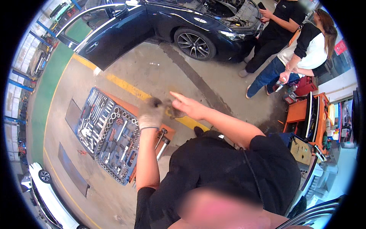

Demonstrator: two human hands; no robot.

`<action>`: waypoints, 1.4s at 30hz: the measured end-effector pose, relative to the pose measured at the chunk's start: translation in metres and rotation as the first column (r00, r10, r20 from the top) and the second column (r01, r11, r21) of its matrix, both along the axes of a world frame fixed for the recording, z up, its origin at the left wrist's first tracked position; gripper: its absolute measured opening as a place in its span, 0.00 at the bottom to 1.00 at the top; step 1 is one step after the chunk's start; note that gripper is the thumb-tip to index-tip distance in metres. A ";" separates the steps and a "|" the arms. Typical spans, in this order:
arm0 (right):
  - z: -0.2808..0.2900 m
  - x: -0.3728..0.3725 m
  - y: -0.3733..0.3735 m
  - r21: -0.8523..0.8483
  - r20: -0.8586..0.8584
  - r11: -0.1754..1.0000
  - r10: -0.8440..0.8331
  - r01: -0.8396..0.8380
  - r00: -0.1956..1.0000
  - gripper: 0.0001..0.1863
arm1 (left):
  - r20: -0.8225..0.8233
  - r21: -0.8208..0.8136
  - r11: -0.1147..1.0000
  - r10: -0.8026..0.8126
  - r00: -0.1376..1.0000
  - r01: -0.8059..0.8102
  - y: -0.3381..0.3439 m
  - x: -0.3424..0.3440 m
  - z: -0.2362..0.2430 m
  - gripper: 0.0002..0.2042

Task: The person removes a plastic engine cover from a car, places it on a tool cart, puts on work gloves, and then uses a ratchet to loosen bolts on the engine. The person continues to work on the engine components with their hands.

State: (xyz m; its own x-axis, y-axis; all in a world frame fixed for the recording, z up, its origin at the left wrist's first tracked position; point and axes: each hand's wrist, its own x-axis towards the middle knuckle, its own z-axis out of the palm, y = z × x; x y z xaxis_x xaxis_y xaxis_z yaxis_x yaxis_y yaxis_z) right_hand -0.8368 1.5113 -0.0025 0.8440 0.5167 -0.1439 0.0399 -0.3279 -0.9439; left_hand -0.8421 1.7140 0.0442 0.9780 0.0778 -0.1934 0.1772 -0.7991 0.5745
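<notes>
My left hand (150, 113) wears a pale grey work glove with a darker finger area, smeared by motion. Facing it is my bare right hand (187, 106), its fingers stretched toward the left. Between the two hands hangs a blurred greyish piece (172, 110), perhaps a second glove; I cannot make out which hand has it. Below and left of my gloved hand lies an opened blue tool case (96, 155) with sockets, ratchets and several wrenches (100, 104). It rests on an orange tool cart (121, 102), where long-handled tools (163, 147) lie beside my left forearm.
A dark car (160, 23) stands ahead, its door (114, 40) and hood area open. Two people (284, 36) stand at the right front. An orange cabinet (299, 114) and cluttered bench are on my right. A white car (53, 198) is at lower left.
</notes>
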 end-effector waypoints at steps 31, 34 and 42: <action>0.051 0.014 0.096 0.748 -0.480 0.658 0.448 0.085 0.754 0.23 | 0.540 0.153 0.988 -0.071 0.839 -0.014 -0.025 -0.104 0.030 0.10; 0.037 0.026 0.110 0.719 -0.382 0.695 0.430 -0.029 0.818 0.26 | 0.730 0.223 0.973 -0.202 0.653 0.052 -0.026 -0.106 0.031 0.08; 0.048 0.025 0.111 0.885 -0.431 0.466 0.806 0.014 0.406 0.33 | 0.678 0.260 0.965 -0.202 0.707 0.026 -0.013 -0.110 0.035 0.07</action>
State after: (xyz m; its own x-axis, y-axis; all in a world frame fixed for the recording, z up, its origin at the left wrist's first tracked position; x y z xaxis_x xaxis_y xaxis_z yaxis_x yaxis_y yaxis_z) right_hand -0.8114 1.6227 0.0452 0.2183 0.9735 0.0678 -0.8509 0.2239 -0.4752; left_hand -0.9518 1.7015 0.0793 0.8304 -0.0901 0.5498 -0.3015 -0.9025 0.3075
